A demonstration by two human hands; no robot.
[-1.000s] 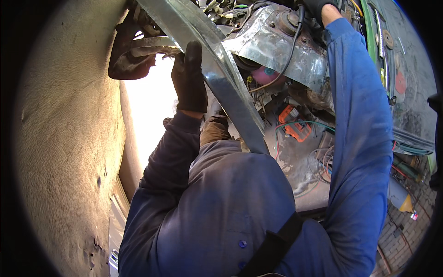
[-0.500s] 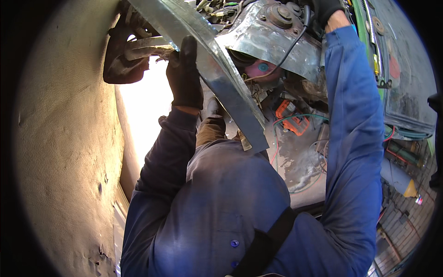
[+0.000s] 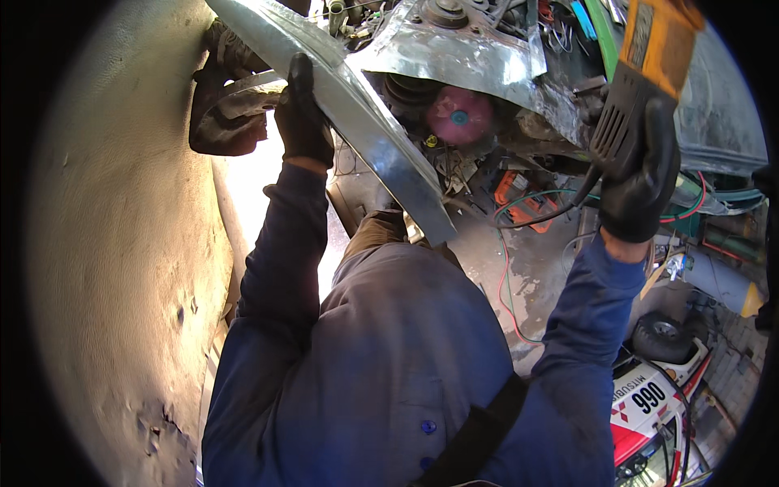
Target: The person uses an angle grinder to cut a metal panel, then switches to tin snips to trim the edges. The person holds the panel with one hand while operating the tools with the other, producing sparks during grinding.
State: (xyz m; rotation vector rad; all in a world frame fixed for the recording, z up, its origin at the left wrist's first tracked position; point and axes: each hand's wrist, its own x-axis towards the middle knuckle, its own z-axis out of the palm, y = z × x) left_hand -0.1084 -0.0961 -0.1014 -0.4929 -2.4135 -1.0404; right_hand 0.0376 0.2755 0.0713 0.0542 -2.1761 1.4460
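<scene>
My left hand [image 3: 303, 118], in a black glove, grips the edge of a long, folded grey sheet-metal panel [image 3: 369, 154]. The thumb lies over its face. The panel slants from the upper left down to the front of my body. On the right, my gloved right hand [image 3: 649, 174] is wrapped round the black vented end of an orange-and-black corded power tool [image 3: 649, 61]. The tool's far end is cut off at the top of the view. Its black cord [image 3: 540, 219] hangs down and runs left. Beyond the panel lies the opened vehicle body with a bare metal wheel arch [image 3: 462, 61].
Under the arch sits a pink round part [image 3: 460, 115]. Orange tool-like items [image 3: 527, 199] and red and green hoses [image 3: 507, 284] lie on the floor. A large tan padded surface [image 3: 122, 243] fills the left. A red-and-white toy-like vehicle [image 3: 649, 402] and a grey cylinder [image 3: 718, 280] stand lower right.
My right hand has drawn back from the vehicle body at the top right, bringing the power tool into view. My left hand and the panel have shifted slightly left and up in view.
</scene>
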